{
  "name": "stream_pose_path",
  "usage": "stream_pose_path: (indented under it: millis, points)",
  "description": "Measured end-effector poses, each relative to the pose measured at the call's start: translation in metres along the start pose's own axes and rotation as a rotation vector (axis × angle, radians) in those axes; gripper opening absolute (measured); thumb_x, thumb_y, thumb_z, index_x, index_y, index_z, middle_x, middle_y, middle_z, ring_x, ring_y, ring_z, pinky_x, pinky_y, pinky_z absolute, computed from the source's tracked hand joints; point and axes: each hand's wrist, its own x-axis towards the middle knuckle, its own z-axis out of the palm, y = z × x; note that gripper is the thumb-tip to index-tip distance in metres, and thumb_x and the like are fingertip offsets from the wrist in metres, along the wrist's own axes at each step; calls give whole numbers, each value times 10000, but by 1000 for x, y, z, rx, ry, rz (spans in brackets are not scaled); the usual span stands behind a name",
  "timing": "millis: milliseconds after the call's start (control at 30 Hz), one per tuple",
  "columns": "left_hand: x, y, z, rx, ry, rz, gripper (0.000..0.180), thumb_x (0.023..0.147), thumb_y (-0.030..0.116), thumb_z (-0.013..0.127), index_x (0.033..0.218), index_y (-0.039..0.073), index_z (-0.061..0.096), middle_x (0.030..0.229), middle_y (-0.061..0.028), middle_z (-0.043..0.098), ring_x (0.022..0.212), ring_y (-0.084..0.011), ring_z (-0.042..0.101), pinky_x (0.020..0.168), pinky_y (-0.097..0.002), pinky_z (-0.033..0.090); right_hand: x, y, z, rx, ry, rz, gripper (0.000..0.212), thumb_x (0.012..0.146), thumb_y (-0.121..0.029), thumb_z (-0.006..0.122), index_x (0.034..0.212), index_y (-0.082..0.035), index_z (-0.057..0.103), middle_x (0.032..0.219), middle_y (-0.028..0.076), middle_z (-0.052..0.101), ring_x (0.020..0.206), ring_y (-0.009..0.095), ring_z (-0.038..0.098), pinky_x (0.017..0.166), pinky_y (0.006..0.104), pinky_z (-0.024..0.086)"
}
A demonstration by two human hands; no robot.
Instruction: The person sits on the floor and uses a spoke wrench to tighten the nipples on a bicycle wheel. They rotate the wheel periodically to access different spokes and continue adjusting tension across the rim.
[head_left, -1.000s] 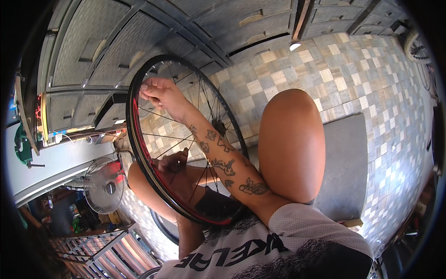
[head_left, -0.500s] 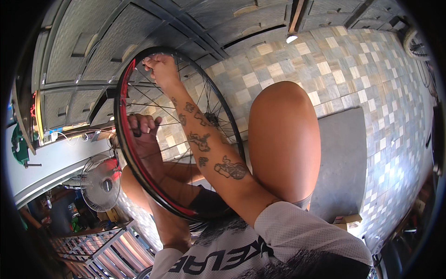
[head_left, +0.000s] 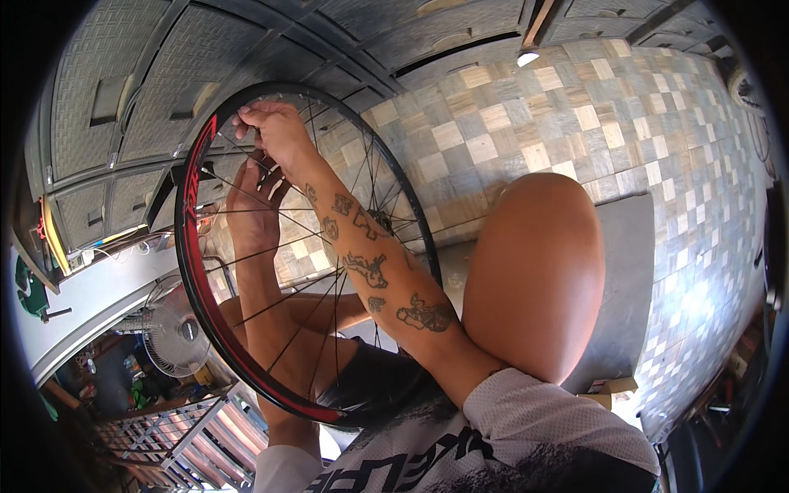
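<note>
Your left hand [head_left: 256, 181] is higher than half a second ago, now near your right hand [head_left: 278, 131], and the wheel [head_left: 192, 234] turns its face more toward you. It stands tilted above your lap. You seem to be working at the rim's upper inner edge, your right fingertips bunched there; whether they clamp anything, I cannot tell. Your next move probably calls for steadying the rim. Your left forearm passes behind the spokes [head_left: 329, 329]; those fingers are shadowed, their grip unclear, and your knee is partly hidden.
</note>
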Motion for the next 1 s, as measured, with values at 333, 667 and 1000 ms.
stream_pose_path:
  millis: [333,667,1000]
  points:
    - [-2,-33,8,35,151,66,315,1025,341,615,1093,39,677,975,-42,702,866,-137,668,776,-346,569,-9,-13,-2,5,-19,114,210,976,-201,619,957,-2,686,836,57,677,602,75,484,508,247,394]
    - [1,-44,12,47,57,141,253,1035,237,602,1109,4,667,950,-39,686,758,-117,651,670,-301,574,-10,-16,-4,139,-30,43,157,969,-147,623,927,0,658,834,81,687,548,72,475,469,222,331]
    - [-8,-38,14,47,56,99,241,1038,246,591,1082,16,647,948,-46,694,819,-124,661,729,-288,538,-11,-17,-12,221,-208,170,198,994,-159,562,967,14,655,843,60,624,512,49,383,439,197,270]
